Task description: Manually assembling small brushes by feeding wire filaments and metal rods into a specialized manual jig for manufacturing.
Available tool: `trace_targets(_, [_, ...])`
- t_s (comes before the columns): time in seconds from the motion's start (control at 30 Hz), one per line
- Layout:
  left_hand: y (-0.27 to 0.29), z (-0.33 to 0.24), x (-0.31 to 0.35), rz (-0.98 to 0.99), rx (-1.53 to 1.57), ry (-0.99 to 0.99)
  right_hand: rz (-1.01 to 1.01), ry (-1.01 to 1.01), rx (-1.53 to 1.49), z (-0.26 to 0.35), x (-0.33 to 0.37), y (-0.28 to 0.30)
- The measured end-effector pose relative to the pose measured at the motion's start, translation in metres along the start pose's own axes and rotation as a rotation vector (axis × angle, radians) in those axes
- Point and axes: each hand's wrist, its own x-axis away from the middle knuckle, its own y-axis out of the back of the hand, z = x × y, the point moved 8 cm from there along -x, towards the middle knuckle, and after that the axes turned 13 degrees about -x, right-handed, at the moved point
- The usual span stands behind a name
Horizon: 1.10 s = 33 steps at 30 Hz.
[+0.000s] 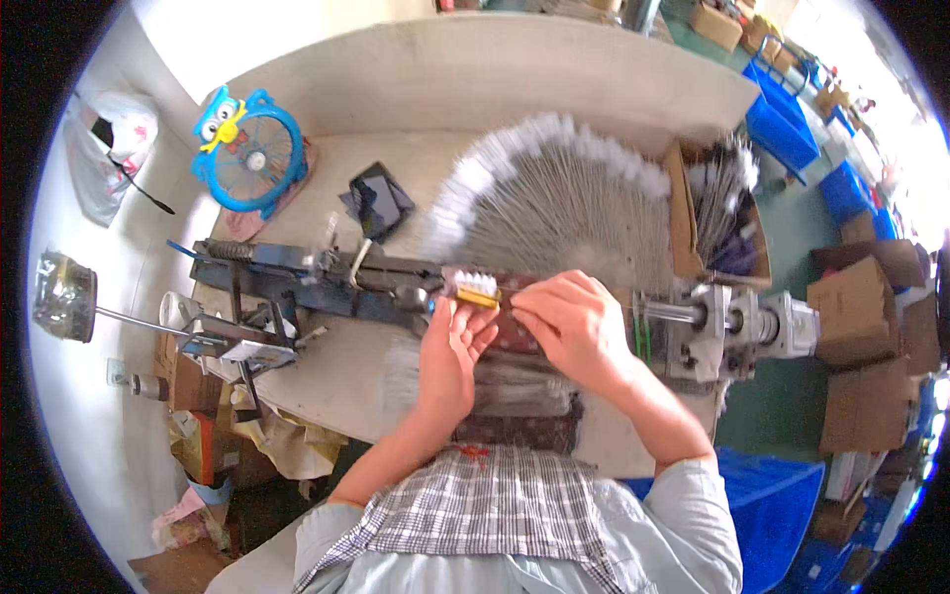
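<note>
White-topped yellow block sits at the left hand's fingertips, above the bench machine's bed — left fingers closed on its near edge. Right hand just right of it, thumb and forefinger nearly together — can't tell if they pinch anything. Beyond: fan of white-tipped wire brushes, cardboard box to its right.

A blue fan — owl-faced; a plastic bag; a cardboard box — far right.
</note>
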Motion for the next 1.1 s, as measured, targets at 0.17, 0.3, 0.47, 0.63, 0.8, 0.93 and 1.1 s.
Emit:
trace_targets(0.17, [0.046,0.003,0.018,-0.018,-0.177,0.029,0.157,-0.135,-0.12,-0.018,0.038,-0.012])
trace_targets(0.3, [0.19,0.0,0.03,-0.547,-0.005,-0.157,0.492,-0.346,0.021,-0.047,0.088,-0.049])
trace_targets(0.47, [0.418,-0.018,0.088,-0.762,0.297,-0.311,0.585,-0.359,0.052,-0.049,0.09,-0.054])
trace_targets(0.63, [0.473,-0.054,0.115,-1.154,0.047,-0.281,0.59,-0.283,0.167,-0.039,0.077,-0.045])
trace_targets(0.8, [0.393,-0.031,0.094,-1.014,-0.069,-0.327,0.536,-0.391,0.162,-0.043,0.077,-0.028])
trace_targets(0.93, [0.338,0.024,0.059,-0.713,0.231,-0.185,0.604,-0.383,0.188,-0.044,0.083,-0.029])
trace_targets(1.1, [0.131,0.018,0.028,-0.155,0.215,-0.021,0.561,-0.331,0.183,-0.048,0.091,-0.032])
